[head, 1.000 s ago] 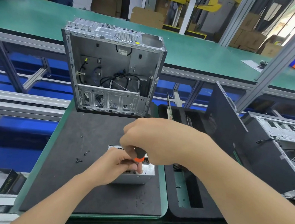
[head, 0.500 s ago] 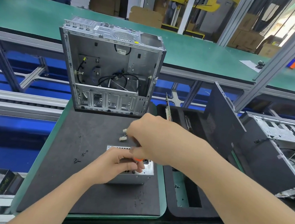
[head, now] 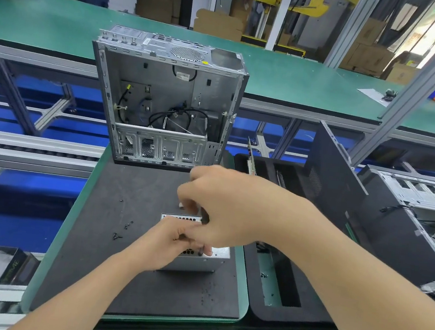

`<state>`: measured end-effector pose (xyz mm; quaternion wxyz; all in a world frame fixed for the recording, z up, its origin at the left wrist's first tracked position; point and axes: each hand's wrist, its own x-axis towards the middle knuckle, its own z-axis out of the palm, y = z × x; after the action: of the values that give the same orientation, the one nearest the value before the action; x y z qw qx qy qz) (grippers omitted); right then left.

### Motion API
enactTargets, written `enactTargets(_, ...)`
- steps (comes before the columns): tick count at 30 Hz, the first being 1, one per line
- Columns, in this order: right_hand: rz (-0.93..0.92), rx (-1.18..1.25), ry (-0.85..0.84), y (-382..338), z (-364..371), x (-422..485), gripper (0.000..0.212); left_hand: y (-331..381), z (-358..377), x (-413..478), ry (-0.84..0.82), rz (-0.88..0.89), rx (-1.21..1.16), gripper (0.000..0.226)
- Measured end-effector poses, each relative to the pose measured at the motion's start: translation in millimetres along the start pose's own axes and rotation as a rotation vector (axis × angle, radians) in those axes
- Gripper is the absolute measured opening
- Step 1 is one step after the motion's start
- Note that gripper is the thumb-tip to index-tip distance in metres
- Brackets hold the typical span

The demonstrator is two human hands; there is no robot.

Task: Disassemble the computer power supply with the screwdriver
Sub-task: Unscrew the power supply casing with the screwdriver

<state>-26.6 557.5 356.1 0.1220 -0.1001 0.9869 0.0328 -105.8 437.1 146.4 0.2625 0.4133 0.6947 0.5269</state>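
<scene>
**Driver tip may slip on the supply's top face**

A dark foam work mat (head: 108,261) lies on a green-edged bench in a warehouse line, with an open grey steel computer case (head: 164,99) standing at its far end. On the mat's near half sits the small grey metal power supply (head: 199,264), upright, its perforated face up.

The left hand (head: 172,243) rests on that top face, fingers curled and apparently pinching the shaft of the dark-handled screwdriver (head: 205,218). The right hand (head: 227,209) is clenched round the handle from above and hides most of the tool.

The likely risks:
- The tip is out of sight under both hands, so a tilted shaft could cam out and chew the screw head or jab the left fingertips beside it.
- The box is steadied only by the left hand's weight, so hard torque could twist it on the foam.
- A freed screw could roll among the loose black screws (head: 122,231) scattered on the mat.

Against a second ago, the right hand sits higher and farther back, the handle's orange collar is now covered, and a small white plug (head: 180,205) shows below its fingers. Case and screws lie as before.
</scene>
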Motion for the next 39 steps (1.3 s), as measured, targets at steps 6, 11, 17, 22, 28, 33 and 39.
enactTargets(6,0.326,0.043,0.124,-2,19,11,0.060,2,0,1,-0.022,0.013,0.010,0.030)
enactTargets(11,0.126,0.041,0.010,6,8,10,0.036,4,-3,1,-0.032,-0.030,-0.099,0.034)
enactTargets(17,-0.138,0.044,-0.091,9,0,6,0.014,7,-7,0,-0.093,-0.061,-0.139,0.042)
enactTargets(22,-0.181,0.009,-0.154,9,4,11,0.017,10,-8,-2,-0.108,-0.039,-0.128,0.027)
enactTargets(28,0.017,0.036,0.138,8,13,8,0.040,8,-2,0,-0.018,-0.012,-0.026,0.033)
enactTargets(33,0.361,0.059,0.169,1,21,14,0.055,6,0,3,-0.029,0.023,-0.005,0.024)
enactTargets(39,0.149,0.046,0.004,9,9,10,0.036,5,-6,6,-0.060,-0.024,-0.112,0.033)
